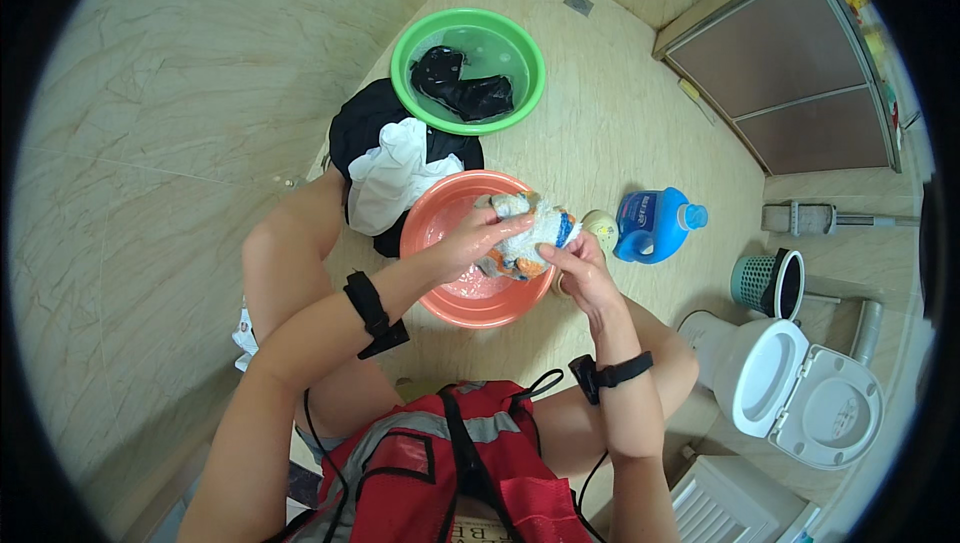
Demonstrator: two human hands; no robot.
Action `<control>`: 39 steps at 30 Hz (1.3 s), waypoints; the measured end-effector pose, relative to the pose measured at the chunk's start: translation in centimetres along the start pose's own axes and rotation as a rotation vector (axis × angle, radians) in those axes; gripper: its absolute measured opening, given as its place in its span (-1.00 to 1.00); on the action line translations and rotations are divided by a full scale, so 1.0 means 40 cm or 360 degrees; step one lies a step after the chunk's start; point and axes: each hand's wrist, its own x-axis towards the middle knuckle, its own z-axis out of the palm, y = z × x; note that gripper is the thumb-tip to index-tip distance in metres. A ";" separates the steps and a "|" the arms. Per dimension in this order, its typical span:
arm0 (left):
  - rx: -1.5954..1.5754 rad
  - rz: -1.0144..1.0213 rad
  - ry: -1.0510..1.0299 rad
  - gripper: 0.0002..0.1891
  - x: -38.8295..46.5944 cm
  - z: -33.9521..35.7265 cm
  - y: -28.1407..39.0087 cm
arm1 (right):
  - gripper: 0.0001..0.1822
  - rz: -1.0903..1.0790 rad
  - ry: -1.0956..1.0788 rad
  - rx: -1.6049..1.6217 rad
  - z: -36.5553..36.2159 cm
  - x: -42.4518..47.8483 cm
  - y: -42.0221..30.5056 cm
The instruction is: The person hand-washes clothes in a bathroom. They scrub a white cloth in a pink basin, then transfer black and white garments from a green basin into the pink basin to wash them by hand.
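Note:
Both my hands grip a wet towelling cloth (536,235), white with blue and orange patches, over the right side of an orange plastic basin (480,316). My left hand (480,239) holds its left part, thumb laid across the top. My right hand (585,269) pinches the right edge near the blue stripe. Under the cloth, the basin holds soapy water. To the left, a white garment (390,175) lies on black clothing (356,123) beside the basin.
Beyond stands a green basin (536,70) with a black item (465,89) in water. On the right are a round pale container (600,228), a blue detergent bottle (660,224), a wastebasket (752,282) and a toilet (765,370). A cabinet (780,70) occupies the far right corner.

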 end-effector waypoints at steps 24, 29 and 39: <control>-0.0672 -0.0458 0.0490 -0.61 0.077 0.007 -0.140 | -0.48 -0.0910 0.0968 -0.2223 0.129 0.131 0.096; -0.0643 -0.0359 0.0562 -0.64 0.064 0.023 -0.125 | -0.47 -0.0774 0.0953 -0.2231 0.122 0.117 0.097; -0.0782 -0.0333 0.0540 -0.61 0.040 0.047 -0.069 | -0.44 -0.0497 0.1098 -0.2191 0.107 0.131 0.086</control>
